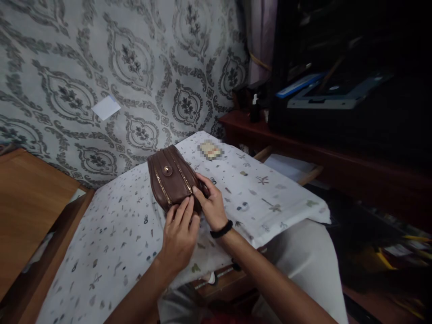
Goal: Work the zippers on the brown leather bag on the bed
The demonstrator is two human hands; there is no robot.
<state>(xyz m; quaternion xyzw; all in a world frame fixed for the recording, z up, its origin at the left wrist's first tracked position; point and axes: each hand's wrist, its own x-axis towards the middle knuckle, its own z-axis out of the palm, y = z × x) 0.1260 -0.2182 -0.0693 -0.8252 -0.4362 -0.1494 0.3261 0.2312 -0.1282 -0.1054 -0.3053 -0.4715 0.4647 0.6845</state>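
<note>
A brown leather bag (172, 175) with two gold zips and a round gold clasp lies on the white patterned cloth (128, 220). My left hand (180, 229) rests at the bag's near end, fingers bent over its edge beside the left zip. Wearing a black wristband, my right hand (212, 204) grips the near right corner of the bag, its thumb on top by the end of the right zip. Whether the thumb pinches the zip pull is too small to make out. The fingertips of both hands nearly meet at that corner.
Beyond the bag lies a small blurred yellowish item (211, 149). A dark red shelf (243, 126) holds a dark dropper bottle (254, 110). An open drawer (312, 174) with papers juts out at right. A wooden cabinet (30, 202) stands at left, against a patterned wall (101, 58).
</note>
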